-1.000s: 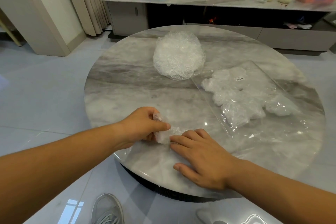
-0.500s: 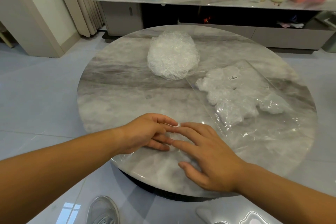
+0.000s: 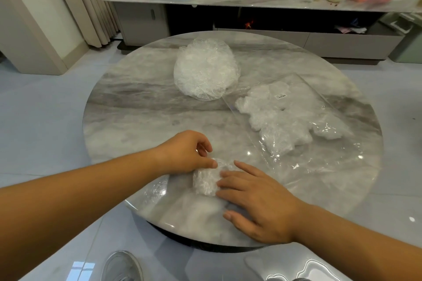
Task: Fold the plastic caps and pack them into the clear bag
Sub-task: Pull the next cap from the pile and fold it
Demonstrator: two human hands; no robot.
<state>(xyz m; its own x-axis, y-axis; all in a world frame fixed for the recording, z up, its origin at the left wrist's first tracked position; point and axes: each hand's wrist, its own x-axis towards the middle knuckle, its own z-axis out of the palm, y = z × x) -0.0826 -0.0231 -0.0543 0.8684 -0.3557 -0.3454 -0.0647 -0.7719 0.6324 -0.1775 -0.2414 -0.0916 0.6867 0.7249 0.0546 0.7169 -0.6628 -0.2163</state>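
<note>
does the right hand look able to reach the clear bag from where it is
Likely yes: the right hand presses flat on the folded cap, holding nothing, and the clear bag lies to its right with nothing between.

The round grey-white marble-look tabletop (image 3: 127,107) is polished and glossy, with bright glare spots. Near its 6 o'clock edge, the folded clear plastic cap (image 3: 206,180) looks thin, crinkled and cloudy. At 12 o'clock, the heap of clear plastic caps (image 3: 205,70) is rumpled, filmy and glinting. At 3 o'clock, the flat clear plastic bag (image 3: 319,155) is smooth and shiny and bears a small white paper label (image 3: 280,96). The pale grey floor tiles (image 3: 45,102) are glossy.
</note>
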